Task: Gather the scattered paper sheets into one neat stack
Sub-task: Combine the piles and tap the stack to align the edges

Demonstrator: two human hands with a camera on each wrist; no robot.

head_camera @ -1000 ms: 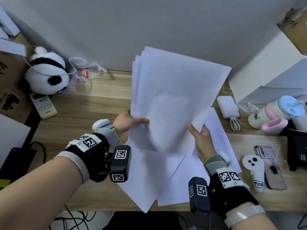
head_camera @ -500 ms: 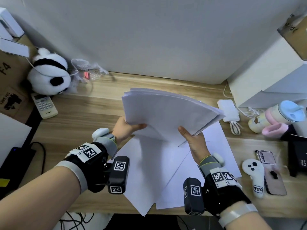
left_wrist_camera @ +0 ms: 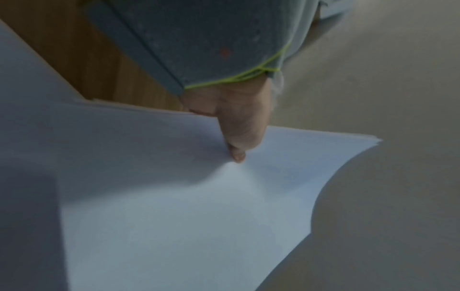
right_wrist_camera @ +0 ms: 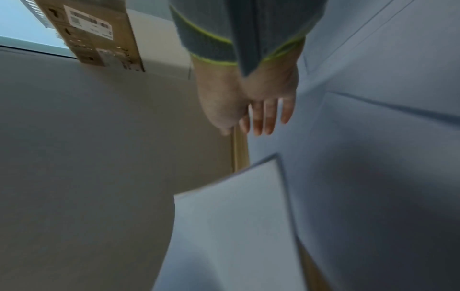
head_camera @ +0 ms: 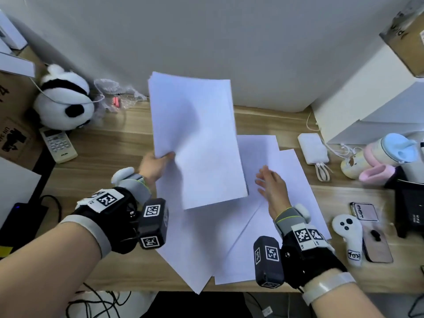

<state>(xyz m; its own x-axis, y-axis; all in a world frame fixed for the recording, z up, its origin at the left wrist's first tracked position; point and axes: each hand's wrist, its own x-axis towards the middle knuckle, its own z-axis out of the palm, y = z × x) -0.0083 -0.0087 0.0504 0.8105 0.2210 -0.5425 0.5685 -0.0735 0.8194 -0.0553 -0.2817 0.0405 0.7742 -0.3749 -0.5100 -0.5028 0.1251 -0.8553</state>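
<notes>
Partly done: thick bundle of white paper sheets (head_camera: pixel 197 138) pinched aloft by left hand (head_camera: pixel 154 167), right hand (head_camera: pixel 271 188) flat-fingered and empty over loose white sheets (head_camera: pixel 291 180) still spread on wooden desk (head_camera: pixel 110 143), uncollected.

A cluttered home-office desk (head_camera: pixel 96 143): cardboard boxes (head_camera: pixel 408 37), remote control (head_camera: pixel 58 144), power bank (head_camera: pixel 313 149), phone (head_camera: pixel 378 245).

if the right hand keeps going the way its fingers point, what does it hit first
Most likely the loose sheets lying on the desk. The right hand is open, its fingers aimed forward and slightly left, low over that paper. How high it hovers is unclear; the held stack in the left hand is just left of that line.
</notes>
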